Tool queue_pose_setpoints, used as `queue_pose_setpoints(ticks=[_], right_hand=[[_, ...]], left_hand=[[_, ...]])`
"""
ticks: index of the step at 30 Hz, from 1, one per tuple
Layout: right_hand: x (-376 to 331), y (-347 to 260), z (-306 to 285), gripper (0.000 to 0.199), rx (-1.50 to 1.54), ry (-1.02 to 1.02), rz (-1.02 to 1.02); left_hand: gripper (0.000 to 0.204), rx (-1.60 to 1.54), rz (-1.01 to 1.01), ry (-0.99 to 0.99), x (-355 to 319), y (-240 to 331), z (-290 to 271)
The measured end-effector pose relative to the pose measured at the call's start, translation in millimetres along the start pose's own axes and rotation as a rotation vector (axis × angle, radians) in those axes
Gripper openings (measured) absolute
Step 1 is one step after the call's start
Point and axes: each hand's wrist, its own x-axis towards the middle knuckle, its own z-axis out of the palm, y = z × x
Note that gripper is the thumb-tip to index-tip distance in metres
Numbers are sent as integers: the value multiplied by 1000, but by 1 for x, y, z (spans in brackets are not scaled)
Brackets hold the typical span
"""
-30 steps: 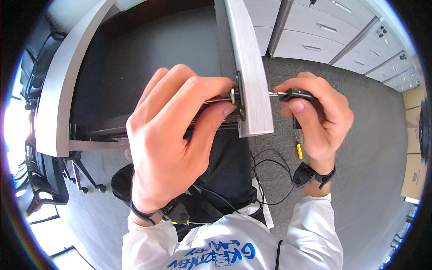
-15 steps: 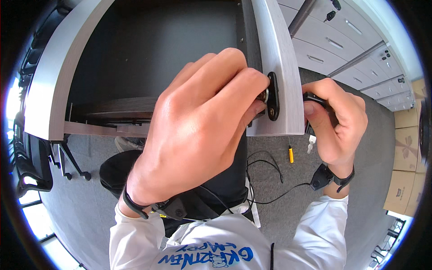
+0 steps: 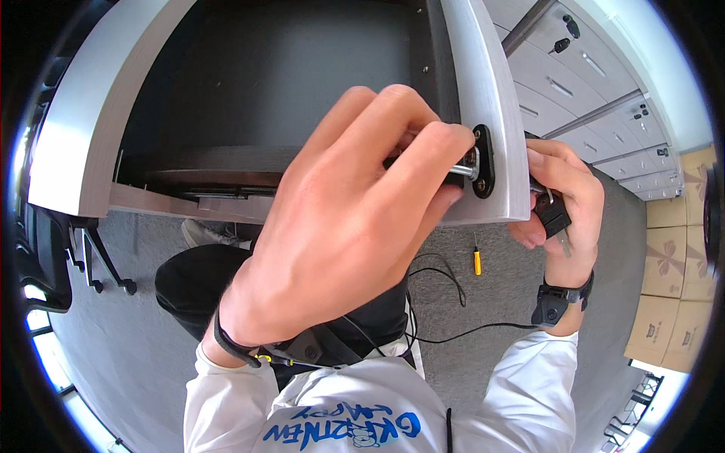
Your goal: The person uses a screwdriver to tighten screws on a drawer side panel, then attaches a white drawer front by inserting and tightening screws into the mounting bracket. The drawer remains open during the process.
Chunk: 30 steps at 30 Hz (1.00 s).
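Note:
My left hand (image 3: 351,192) reaches over the pulled-out drawer, closed around the shiny metal barrel (image 3: 464,170) of a drawer lock; its fingers hide part of it. That barrel meets a black oval lock plate (image 3: 484,162) with screws, fixed to the inner face of the pale drawer front (image 3: 502,98). On the outer side of this panel my right hand (image 3: 570,181) is closed, thumb and fingers beside the panel. A black-headed key (image 3: 553,217) with a silver blade sits against its palm. The panel's edge hides where the fingertips meet the front.
A yellow-handled screwdriver (image 3: 477,262) and black cable (image 3: 453,283) lie on the grey carpet. Grey drawer cabinets (image 3: 566,79), some with keys in their locks, line the far right. Cardboard boxes (image 3: 661,257) are stacked at right; a black wheeled chair (image 3: 49,257) stands at left.
My left fingers have shifted right with the lock, and more of its metal barrel shows. My right hand has turned, bringing the key up against its palm. The drawer front appears farther right.

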Motion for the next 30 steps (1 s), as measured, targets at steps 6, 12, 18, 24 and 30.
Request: queue_pose_setpoints(ticks=[6,12,18,24,30], right_hand=[[1,23,6,23,-839,212,-690],[2,21,3,15,-895,212,-696],[3,8,5,37,-553,110,-335],[-2,25,12,54,-178,159,-148],[-4,36,18,50,169,137,-192]], left_hand=[[24,-22,20,30,-2,-5,-2],[27,-63,-21,187,-8,-10,-7],[26,-62,-54,222,-38,-10,-25],[22,-41,-142,146,-59,-3,-33],[23,-41,-218,101,-80,1,-38]])
